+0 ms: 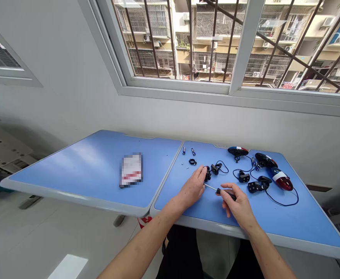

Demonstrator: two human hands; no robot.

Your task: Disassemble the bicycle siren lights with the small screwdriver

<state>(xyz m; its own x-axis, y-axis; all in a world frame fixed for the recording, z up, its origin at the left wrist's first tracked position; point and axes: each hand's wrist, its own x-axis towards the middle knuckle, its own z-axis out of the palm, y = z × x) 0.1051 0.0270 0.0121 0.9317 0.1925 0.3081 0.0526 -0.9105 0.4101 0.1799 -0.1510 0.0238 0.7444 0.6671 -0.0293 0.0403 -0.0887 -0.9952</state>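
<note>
My left hand (190,188) is closed on a small black plastic part (207,174), pressing it near the tabletop. In my right hand (239,203) is a screwdriver (211,188) with a dark handle and a thin metal shaft. The shaft points left at the black part; whether its tip touches is hidden by my left fingers. Just beyond the part lies a black piece with a cable (215,169). A black ring clamp (192,161) rests farther back to the left, with tiny screws (187,168) near it.
Two small batteries (193,152) lie at the back. On the right are red-and-blue light units (282,180), black button boxes (255,187) and looping cables. A flat pixelated object (131,168) lies on the left table (85,162). A window (181,83) is above.
</note>
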